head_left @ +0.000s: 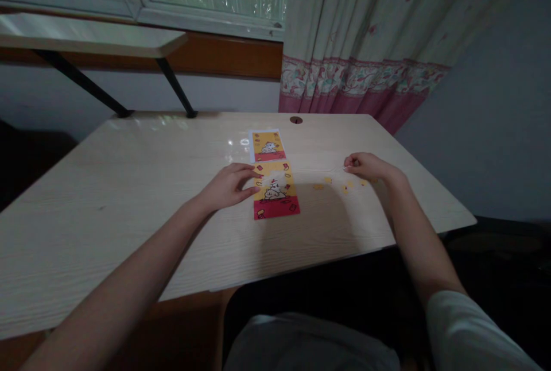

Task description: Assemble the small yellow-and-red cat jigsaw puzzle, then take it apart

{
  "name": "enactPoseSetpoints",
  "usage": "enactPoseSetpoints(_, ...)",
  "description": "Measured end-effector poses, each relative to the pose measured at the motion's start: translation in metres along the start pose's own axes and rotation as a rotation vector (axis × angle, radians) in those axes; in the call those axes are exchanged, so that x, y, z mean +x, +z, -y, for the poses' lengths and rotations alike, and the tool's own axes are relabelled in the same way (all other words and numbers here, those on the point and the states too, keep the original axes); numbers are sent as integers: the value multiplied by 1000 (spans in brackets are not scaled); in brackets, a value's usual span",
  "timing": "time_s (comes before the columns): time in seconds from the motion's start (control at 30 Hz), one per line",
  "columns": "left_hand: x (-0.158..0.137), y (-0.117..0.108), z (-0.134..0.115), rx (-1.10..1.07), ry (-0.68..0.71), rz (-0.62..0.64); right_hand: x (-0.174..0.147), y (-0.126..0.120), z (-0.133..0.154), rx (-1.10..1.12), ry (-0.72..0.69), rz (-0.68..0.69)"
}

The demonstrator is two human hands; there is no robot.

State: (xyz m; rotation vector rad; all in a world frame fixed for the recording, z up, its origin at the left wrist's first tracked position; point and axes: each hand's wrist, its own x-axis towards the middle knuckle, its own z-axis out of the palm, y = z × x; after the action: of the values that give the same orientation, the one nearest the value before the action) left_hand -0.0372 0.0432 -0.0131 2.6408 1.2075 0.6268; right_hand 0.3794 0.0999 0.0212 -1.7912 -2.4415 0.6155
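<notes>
A yellow and red picture board (275, 207) with a white cartoon animal lies flat on the table. The fingers of my left hand (232, 186) are spread and rest at its left edge. Off to the right, my right hand (365, 165) hovers low with thumb and fingers pinched together. A thin pale edge shows at those fingertips, too small to name. Several small yellow pieces (318, 187) lie scattered between the board and my right hand, some partly below the hand. Just beyond the board is a smaller card (267, 147) with a similar picture and a white border.
The pale wooden table (172, 153) has a round cable hole (296, 120) near its back edge. At the back left stands a raised shelf (99, 35) on black legs. A window and a patterned curtain (357, 72) are behind the table.
</notes>
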Motion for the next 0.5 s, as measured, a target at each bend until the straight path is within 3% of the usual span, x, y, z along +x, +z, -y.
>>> enactPoseSetpoints(0.2, 1, -3, -3, 10, -8, 11, 3, 3, 1, -53, -14, 8)
enactPoseSetpoints(0.5, 0, -2, -2, 2, -7, 11, 4, 11, -6, 163, -102, 20)
